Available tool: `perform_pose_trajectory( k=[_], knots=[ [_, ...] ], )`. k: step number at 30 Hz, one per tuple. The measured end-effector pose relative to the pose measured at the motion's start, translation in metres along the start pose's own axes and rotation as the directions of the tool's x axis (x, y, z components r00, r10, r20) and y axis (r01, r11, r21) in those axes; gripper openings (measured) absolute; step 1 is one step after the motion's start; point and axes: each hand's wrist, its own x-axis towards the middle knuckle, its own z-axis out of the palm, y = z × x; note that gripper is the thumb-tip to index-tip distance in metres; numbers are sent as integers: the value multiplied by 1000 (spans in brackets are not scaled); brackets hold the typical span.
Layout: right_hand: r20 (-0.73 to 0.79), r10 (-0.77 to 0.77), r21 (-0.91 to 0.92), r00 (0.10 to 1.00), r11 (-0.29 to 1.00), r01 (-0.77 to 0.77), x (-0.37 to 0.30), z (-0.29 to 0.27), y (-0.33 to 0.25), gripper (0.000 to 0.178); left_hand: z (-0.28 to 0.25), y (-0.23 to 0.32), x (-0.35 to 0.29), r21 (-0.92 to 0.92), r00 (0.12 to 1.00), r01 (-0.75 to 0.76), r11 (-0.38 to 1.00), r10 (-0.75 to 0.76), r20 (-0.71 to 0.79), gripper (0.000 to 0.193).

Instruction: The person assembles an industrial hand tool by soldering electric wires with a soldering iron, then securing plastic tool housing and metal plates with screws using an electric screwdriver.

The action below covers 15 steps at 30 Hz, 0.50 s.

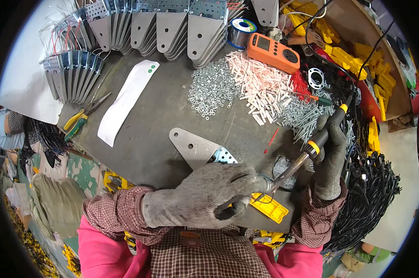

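My right hand [331, 153], in a grey work glove, grips the black-and-yellow handle of a soldering iron [290, 174]. The iron's metal shaft slants down to the fingers of my left hand [207, 194]. That hand, gloved too, is closed in a pinch at the tip; what it pinches is mostly hidden. A thin dark wire loops below its fingers, over a yellow plastic housing [270, 208] at the table's near edge. Just beyond the left hand lies a grey metal bracket [191, 146], its perforated shiny end partly covered by the glove. A grey, worn-looking block [282, 166] sits behind the iron's shaft.
Stacked brackets [172, 32] line the table's far edge. Piles of nuts [212, 88], pale sleeves [260, 83] and screws [304, 118] spread nearby, with an orange meter [273, 52] and solder spool [242, 32] behind. Pliers [85, 116] and a white strip [128, 103] lie left; black cables [365, 204] heap right.
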Motion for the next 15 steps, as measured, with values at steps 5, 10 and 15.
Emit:
perform_pose_trajectory(
  k=[5,10,15],
  knots=[
    [-16,-14,-13,1000,1000,14,2,-15,-2,35,-62,-31,-14,439,998,47,897,-58,11,31],
    [-5,-802,-519,597,513,684,25,-31,11,30,-93,-15,3,701,998,34,713,-64,16,23],
    [-289,-446,-47,847,890,453,15,-45,-28,28,-10,14,5,655,902,-432,620,291,320,36]
  ],
)
